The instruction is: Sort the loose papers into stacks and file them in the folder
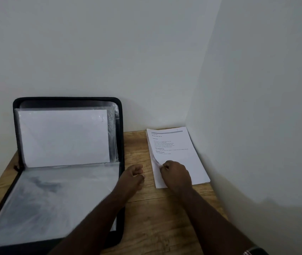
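A stack of papers (pixel 178 157), printed text on its top sheet, lies at centre right on the wooden surface (pixel 164 218), its left edge lifted where the right hand (pixel 176 174) pinches the upper sheets. The left hand (pixel 132 176) hovers loosely curled and holding nothing between stack and open black zip folder (pixel 67 162), left. One sleeve already holds white paper; most filing appears undone.

Folder (pixel 67 162) lies left of paper stack (pixel 179 155) on table (pixel 155 218).
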